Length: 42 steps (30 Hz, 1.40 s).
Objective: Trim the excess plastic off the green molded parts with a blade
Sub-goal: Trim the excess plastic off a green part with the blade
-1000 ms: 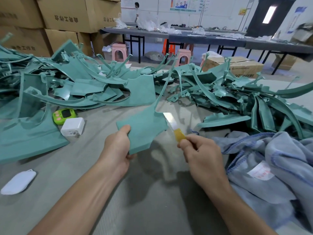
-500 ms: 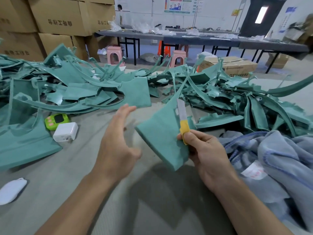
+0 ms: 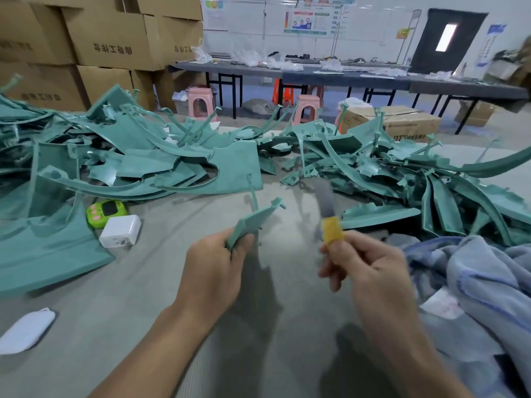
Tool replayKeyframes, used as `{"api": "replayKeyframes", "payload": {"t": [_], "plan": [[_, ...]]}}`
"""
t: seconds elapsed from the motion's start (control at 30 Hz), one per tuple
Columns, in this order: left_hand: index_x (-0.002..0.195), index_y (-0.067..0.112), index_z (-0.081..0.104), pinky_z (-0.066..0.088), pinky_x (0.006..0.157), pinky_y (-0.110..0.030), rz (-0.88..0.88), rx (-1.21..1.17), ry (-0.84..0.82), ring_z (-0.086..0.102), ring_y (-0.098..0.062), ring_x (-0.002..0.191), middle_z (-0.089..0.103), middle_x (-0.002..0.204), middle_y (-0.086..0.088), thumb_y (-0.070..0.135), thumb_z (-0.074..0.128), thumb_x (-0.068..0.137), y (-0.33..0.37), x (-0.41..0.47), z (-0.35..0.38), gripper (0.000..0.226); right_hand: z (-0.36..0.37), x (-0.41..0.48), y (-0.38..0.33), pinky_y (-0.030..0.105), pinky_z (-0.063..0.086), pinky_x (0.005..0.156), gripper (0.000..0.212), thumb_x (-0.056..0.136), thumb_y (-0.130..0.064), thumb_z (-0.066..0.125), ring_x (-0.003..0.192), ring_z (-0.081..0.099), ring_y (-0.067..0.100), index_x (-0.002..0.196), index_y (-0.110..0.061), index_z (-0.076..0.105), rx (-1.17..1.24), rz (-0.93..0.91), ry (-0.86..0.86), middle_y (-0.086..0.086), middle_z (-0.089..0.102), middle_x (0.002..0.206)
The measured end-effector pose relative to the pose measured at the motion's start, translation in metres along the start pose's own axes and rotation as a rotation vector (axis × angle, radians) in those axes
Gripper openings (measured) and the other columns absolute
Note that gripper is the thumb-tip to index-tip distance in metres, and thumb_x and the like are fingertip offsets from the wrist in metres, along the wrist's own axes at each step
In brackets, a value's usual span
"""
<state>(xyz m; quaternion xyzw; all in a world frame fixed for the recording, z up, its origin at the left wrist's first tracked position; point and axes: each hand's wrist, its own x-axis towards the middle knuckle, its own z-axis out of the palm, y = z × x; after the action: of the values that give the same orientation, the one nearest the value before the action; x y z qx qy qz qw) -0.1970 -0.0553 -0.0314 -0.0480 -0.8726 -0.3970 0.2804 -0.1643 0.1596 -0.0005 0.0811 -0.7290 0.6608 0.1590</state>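
Blurry blade [image 3: 325, 200], green part [image 3: 253, 222] edge-on

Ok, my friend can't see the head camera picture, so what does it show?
A person's left hand holds a small green molded part while the right hand grips a yellow-handled blade, pointing up and not touching the part. Heaps of green parts lie across the grey table behind.

On your left, a lime-green timer [image 3: 105, 212] sits just beside a white charger block [image 3: 120, 231]. White pouch [image 3: 24, 330] near left. Blue-grey blanket [image 3: 482, 282] bunched near right. Far: stacked cardboard boxes [image 3: 109, 33] left, pink stools [image 3: 200, 103], long dark tables [image 3: 344, 77].
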Motion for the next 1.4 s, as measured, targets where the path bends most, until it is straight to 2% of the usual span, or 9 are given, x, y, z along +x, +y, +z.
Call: {"api": "replayKeyframes", "payload": {"t": [0.13, 0.37, 0.63, 0.8, 0.9, 1.03, 1.17, 1.27, 1.4], "plan": [[0.068, 0.043, 0.045, 0.032, 0.048, -0.020, 0.047, 0.017, -0.047, 0.042, -0.006, 0.054, 0.054, 0.065, 0.023, 0.041, 0.047, 0.092, 0.004, -0.005, 0.001, 0.025, 0.028, -0.018, 0.000, 0.027, 0.034, 0.050, 0.032, 0.085, -0.046, 0.056, 0.048, 0.045, 0.006, 0.080, -0.017, 0.067, -0.256, -0.066, -0.243, 0.005, 0.062, 0.060], [0.060, 0.027, 0.041, 0.035, 0.052, -0.022, 0.049, 0.003, -0.009, 0.046, -0.015, 0.062, 0.056, 0.076, 0.007, 0.037, 0.056, 0.098, -0.001, -0.003, 0.002, 0.042, 0.019, -0.010, 0.002, 0.024, 0.033, 0.048, 0.030, 0.095, -0.016, 0.065, 0.046, 0.040, 0.004, 0.067, -0.010, 0.061, -0.256, -0.028, -0.010, 0.007, 0.054, 0.052], [0.062, 0.033, 0.044, 0.036, 0.052, -0.020, 0.087, 0.034, -0.002, 0.048, -0.015, 0.061, 0.054, 0.064, 0.005, 0.030, 0.063, 0.098, 0.000, -0.003, 0.002, 0.041, 0.022, -0.005, 0.003, 0.025, 0.034, 0.049, 0.029, 0.095, -0.018, 0.064, 0.047, 0.040, 0.005, 0.066, -0.014, 0.062, -0.266, -0.014, -0.063, 0.010, 0.052, 0.053], [0.062, 0.048, 0.043, 0.035, 0.053, -0.011, 0.127, 0.008, -0.004, 0.046, 0.000, 0.055, 0.054, 0.065, 0.027, 0.026, 0.064, 0.097, 0.006, -0.004, 0.002, 0.046, 0.024, -0.013, 0.002, 0.030, 0.036, 0.050, 0.027, 0.093, -0.035, 0.059, 0.051, 0.042, 0.005, 0.075, -0.014, 0.063, -0.267, -0.089, -0.238, 0.004, 0.054, 0.056], [0.060, 0.042, 0.040, 0.037, 0.053, -0.019, 0.094, 0.027, 0.012, 0.047, -0.010, 0.058, 0.056, 0.069, 0.014, 0.027, 0.065, 0.098, 0.003, -0.003, 0.001, 0.048, 0.020, -0.004, 0.009, 0.025, 0.033, 0.048, 0.021, 0.094, -0.023, 0.062, 0.046, 0.039, 0.005, 0.074, -0.022, 0.066, -0.342, 0.010, -0.062, 0.008, 0.055, 0.055], [0.070, 0.032, 0.052, 0.036, 0.053, -0.010, 0.120, 0.044, 0.010, 0.048, 0.000, 0.055, 0.055, 0.064, 0.024, 0.021, 0.069, 0.095, 0.005, -0.004, 0.000, 0.033, 0.018, -0.008, 0.003, 0.027, 0.036, 0.051, 0.024, 0.091, -0.038, 0.058, 0.051, 0.043, 0.008, 0.074, -0.023, 0.065, -0.179, -0.076, -0.105, 0.005, 0.053, 0.056], [0.083, 0.024, 0.070, 0.029, 0.043, -0.010, 0.169, 0.124, 0.021, 0.051, -0.002, 0.049, 0.054, 0.052, 0.022, 0.017, 0.078, 0.087, 0.011, -0.004, -0.004, 0.012, 0.024, -0.006, 0.013, 0.032, 0.036, 0.052, 0.018, 0.095, -0.031, 0.061, 0.049, 0.043, 0.006, 0.078, -0.029, 0.066, -0.427, -0.032, -0.055, -0.001, 0.055, 0.055], [0.095, 0.026, 0.080, 0.027, 0.043, -0.019, 0.262, 0.385, 0.110, 0.051, -0.020, 0.037, 0.061, 0.050, 0.005, 0.013, 0.088, 0.073, 0.016, -0.003, -0.011, 0.026, 0.012, 0.003, 0.012, 0.030, 0.039, 0.057, 0.025, 0.099, -0.012, 0.061, 0.054, 0.047, 0.010, 0.079, -0.023, 0.071, -0.205, 0.064, 0.088, -0.001, 0.059, 0.056], [0.093, 0.024, 0.082, 0.047, 0.041, -0.029, 0.398, 0.513, 0.154, 0.064, -0.023, 0.048, 0.071, 0.063, 0.005, 0.010, 0.077, 0.062, 0.026, -0.004, -0.015, 0.034, 0.013, 0.000, 0.002, 0.026, 0.058, 0.082, 0.017, 0.085, -0.024, 0.072, 0.105, 0.067, 0.002, 0.077, -0.012, 0.079, 0.299, 0.195, -0.120, -0.004, 0.076, 0.111]]}}
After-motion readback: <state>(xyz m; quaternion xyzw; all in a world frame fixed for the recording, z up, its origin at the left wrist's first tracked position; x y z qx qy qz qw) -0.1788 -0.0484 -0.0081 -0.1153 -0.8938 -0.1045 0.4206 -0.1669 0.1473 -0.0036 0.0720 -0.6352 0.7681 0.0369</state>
